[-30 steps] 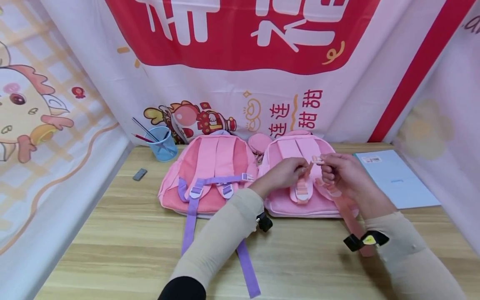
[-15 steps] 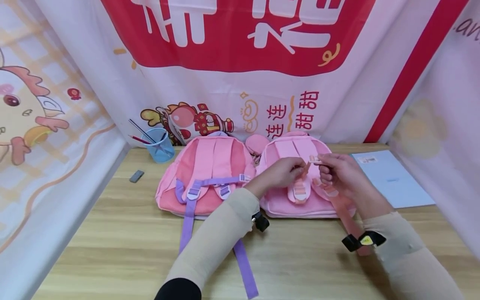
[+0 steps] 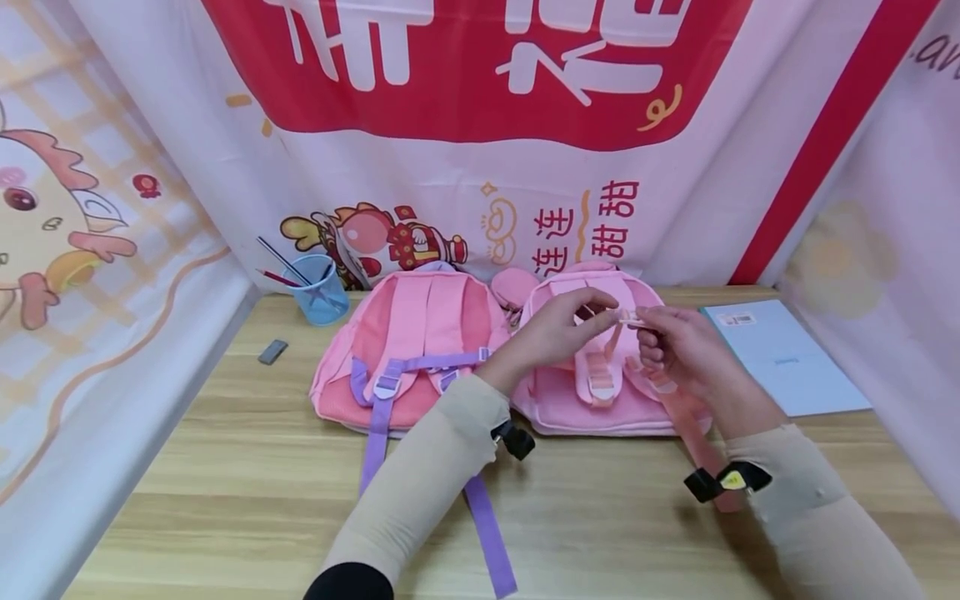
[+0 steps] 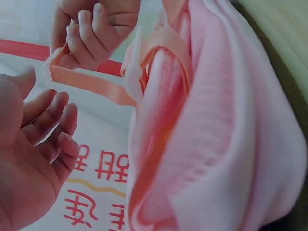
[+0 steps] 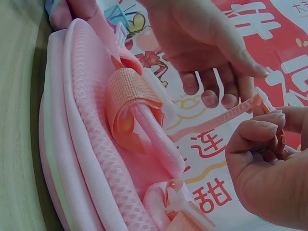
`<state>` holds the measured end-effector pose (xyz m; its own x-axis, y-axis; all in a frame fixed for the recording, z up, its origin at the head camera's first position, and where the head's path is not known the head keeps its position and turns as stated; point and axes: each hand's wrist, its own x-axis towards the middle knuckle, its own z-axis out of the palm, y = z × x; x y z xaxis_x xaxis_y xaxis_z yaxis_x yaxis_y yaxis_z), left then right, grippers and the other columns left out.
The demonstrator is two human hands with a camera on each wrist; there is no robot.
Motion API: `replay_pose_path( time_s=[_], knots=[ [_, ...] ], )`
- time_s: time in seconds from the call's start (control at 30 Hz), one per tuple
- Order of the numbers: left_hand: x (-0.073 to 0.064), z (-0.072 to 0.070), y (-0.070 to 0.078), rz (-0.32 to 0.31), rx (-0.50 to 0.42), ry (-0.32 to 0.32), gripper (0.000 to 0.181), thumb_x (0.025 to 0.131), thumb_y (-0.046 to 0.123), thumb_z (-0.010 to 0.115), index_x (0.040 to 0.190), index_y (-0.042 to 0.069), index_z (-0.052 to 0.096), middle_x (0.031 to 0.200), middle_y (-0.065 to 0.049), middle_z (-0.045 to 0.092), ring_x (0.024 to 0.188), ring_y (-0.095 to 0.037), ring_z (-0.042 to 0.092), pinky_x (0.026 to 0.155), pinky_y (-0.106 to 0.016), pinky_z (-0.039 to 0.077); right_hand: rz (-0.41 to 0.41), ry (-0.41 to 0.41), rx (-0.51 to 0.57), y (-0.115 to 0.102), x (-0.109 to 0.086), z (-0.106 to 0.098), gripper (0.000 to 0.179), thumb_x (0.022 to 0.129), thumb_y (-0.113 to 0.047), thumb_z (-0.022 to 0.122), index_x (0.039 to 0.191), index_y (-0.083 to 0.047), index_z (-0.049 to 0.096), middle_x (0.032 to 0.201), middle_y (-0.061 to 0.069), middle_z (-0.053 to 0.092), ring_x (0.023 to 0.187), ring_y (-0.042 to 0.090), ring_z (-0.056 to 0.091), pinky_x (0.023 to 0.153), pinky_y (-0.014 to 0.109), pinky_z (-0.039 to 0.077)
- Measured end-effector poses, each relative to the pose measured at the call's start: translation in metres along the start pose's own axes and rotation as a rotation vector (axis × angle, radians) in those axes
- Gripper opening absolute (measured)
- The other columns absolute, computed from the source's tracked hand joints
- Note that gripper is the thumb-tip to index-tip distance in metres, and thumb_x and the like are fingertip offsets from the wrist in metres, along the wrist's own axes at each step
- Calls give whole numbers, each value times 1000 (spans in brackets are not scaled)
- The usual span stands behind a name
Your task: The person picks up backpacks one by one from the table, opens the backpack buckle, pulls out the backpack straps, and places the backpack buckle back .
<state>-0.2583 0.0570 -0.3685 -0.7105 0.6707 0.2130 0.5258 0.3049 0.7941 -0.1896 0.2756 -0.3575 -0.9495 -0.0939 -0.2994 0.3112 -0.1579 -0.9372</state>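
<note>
The right-hand pink backpack (image 3: 551, 408) lies with its shoulder straps up. From one strap an orange webbing strap (image 4: 91, 85) is drawn out taut to a small white buckle (image 5: 261, 97). My right hand (image 3: 678, 337) pinches the buckle end between thumb and fingers. My left hand (image 3: 558, 329) hovers just left of the buckle with its thumb and fingers spread apart. In the left wrist view, that left hand (image 4: 33, 159) holds nothing, its fingers loosely bent below the webbing. A white adjuster (image 4: 134, 67) sits where the webbing leaves the shoulder strap.
A second pink backpack (image 3: 408, 333) with purple straps (image 3: 491, 542) lies to the left. A round pink pouch (image 3: 513, 287) sits between the two bags. At the back left stand a blue pen cup (image 3: 322, 293) and a grey eraser-like block (image 3: 273, 352). A light-blue folder (image 3: 787, 358) lies right.
My left hand has let go of the orange webbing and its fingers have spread, shifting slightly up and left. The right hand keeps its pinch on the buckle in the same place.
</note>
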Motion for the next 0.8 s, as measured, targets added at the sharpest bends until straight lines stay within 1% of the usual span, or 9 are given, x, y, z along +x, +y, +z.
replay_pose_path(
  time_s=[0.1, 0.13, 0.23, 0.33, 0.37, 0.43, 0.53, 0.67, 0.8],
  knots=[
    [0, -1, 7, 22, 32, -13, 33, 109, 28, 66, 135, 8, 70, 118, -5, 74, 107, -13, 66, 95, -19, 52, -13, -1, -14, -1, 0, 0, 26, 109, -39, 64, 101, -17, 75, 76, -2, 58, 65, 13, 50, 61, 25, 48],
    [1, -1, 9, 26, 43, -13, 32, 109, 27, 67, 135, 8, 70, 117, -6, 74, 107, -14, 66, 96, -21, 53, -12, -1, -19, -1, -1, 0, 26, 109, -40, 64, 102, -18, 75, 77, -2, 58, 66, 13, 50, 62, 25, 48],
    [1, 1, 11, 37, 66, -3, 30, 108, 24, 68, 132, 7, 72, 115, -6, 75, 105, -14, 66, 100, -31, 56, 6, -4, -32, -1, -1, -1, 27, 109, -42, 64, 107, -17, 74, 79, -2, 59, 67, 13, 51, 63, 25, 49],
    [1, 2, 10, 55, 73, 18, 26, 107, 23, 69, 127, 8, 74, 112, -5, 76, 103, -13, 66, 102, -39, 57, 17, -20, -27, 1, -1, -2, 32, 110, -45, 59, 111, -15, 69, 80, -2, 59, 69, 13, 51, 63, 25, 48],
    [1, 2, 10, 59, 74, 26, 24, 107, 23, 70, 126, 8, 75, 110, -4, 76, 101, -12, 66, 101, -39, 57, 19, -29, -16, 1, -1, -3, 33, 111, -46, 58, 112, -14, 68, 81, -2, 59, 69, 14, 51, 64, 26, 49],
    [0, 2, 10, 62, 73, 39, 22, 107, 23, 70, 124, 9, 76, 108, -2, 76, 99, -10, 66, 96, -33, 58, 24, -50, 15, 2, -1, -6, 33, 111, -46, 57, 112, -14, 65, 82, -1, 58, 70, 14, 51, 65, 26, 49],
    [0, 3, 9, 65, 67, 56, 20, 107, 23, 70, 122, 10, 77, 107, -2, 76, 98, -10, 66, 90, -22, 54, 39, -68, 40, 4, -2, -13, 28, 110, -44, 61, 114, -16, 66, 85, -1, 59, 74, 15, 53, 69, 26, 52],
    [0, 4, 9, 71, 50, 67, 21, 107, 22, 71, 122, 10, 77, 108, -3, 77, 99, -11, 67, 87, -17, 51, 51, -63, 1, 6, -4, -21, 20, 109, -36, 65, 112, -20, 76, 86, -2, 63, 75, 14, 55, 70, 25, 53],
    [1, 5, 9, 80, 45, 72, 23, 107, 21, 71, 125, 9, 76, 109, -4, 77, 100, -11, 67, 87, -17, 51, 48, -60, -52, 8, -4, -22, 19, 109, -33, 65, 113, -21, 80, 84, -3, 64, 74, 13, 56, 68, 23, 53]
  ],
)
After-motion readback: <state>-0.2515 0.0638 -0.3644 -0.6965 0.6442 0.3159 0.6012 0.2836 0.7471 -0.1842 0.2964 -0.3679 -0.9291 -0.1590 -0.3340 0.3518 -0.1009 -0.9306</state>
